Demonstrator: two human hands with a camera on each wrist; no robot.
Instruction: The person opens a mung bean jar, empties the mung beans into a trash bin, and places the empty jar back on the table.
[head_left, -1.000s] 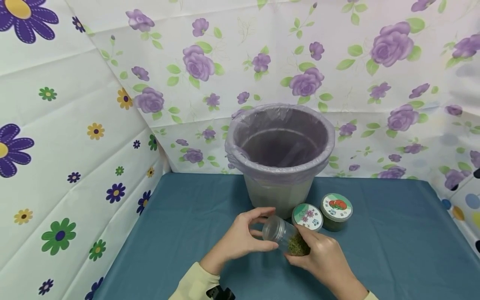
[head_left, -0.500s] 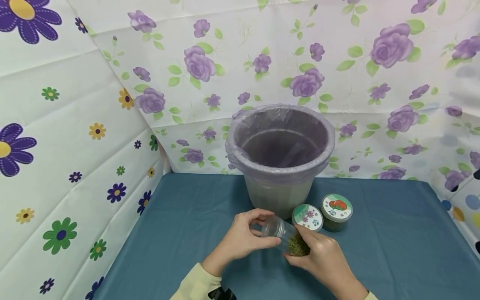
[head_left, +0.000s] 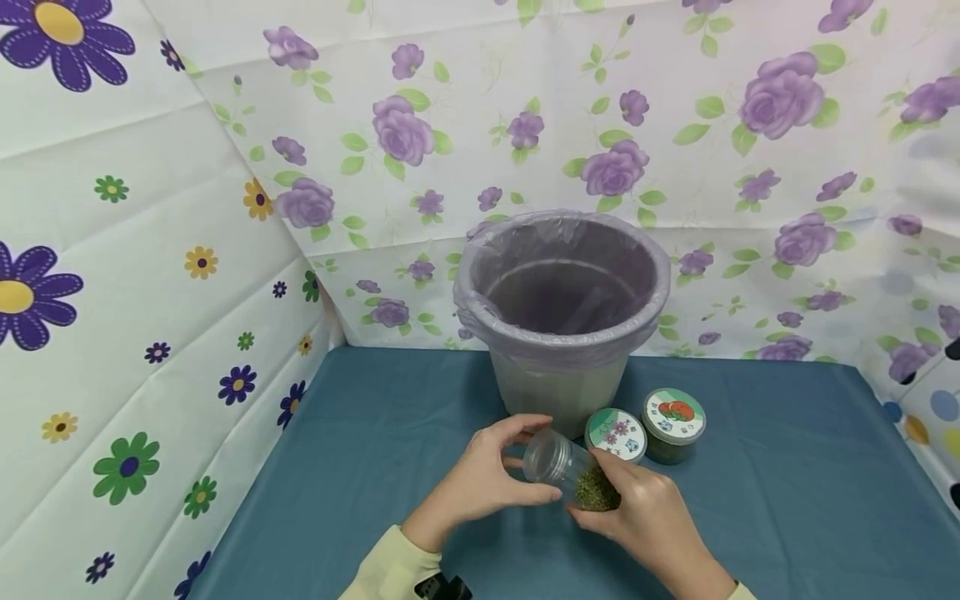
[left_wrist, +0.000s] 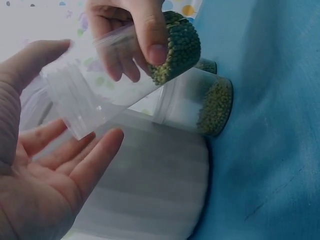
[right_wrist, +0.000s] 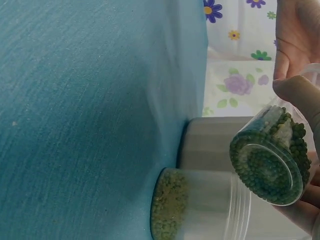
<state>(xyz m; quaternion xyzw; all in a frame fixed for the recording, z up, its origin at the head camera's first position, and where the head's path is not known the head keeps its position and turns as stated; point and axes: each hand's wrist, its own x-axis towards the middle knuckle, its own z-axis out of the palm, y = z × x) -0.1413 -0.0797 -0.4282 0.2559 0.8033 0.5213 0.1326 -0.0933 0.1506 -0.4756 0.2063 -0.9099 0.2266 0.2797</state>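
A clear plastic jar [head_left: 558, 462] with small green beans [left_wrist: 182, 45], which look like mung beans, lies tilted in the air above the table. My right hand [head_left: 645, 512] grips it round the bean-filled bottom end, thumb on one side and fingers on the other. The jar's ribbed neck points left toward my left hand [head_left: 483, 471]; no coloured lid shows on it. My left fingers and thumb are spread around that neck, with fingertips right at the rim. In the left wrist view, the left palm [left_wrist: 40, 195] faces the neck, thumb and fingers wide apart.
Behind the hands stands a bucket [head_left: 558, 383] lined with a thin lilac bag. Two lidded jars stand right of its base: one with a pink-flower label [head_left: 615, 433], one with a tomato label [head_left: 675, 417]. A blue cloth [head_left: 360, 433] covers the table; flowered sheets hang behind and left.
My left thumb closes in on the jar's neck, then draws slightly back from it. The right hand keeps its grip, and the jar stays nearly in place. The head view shifts slightly.
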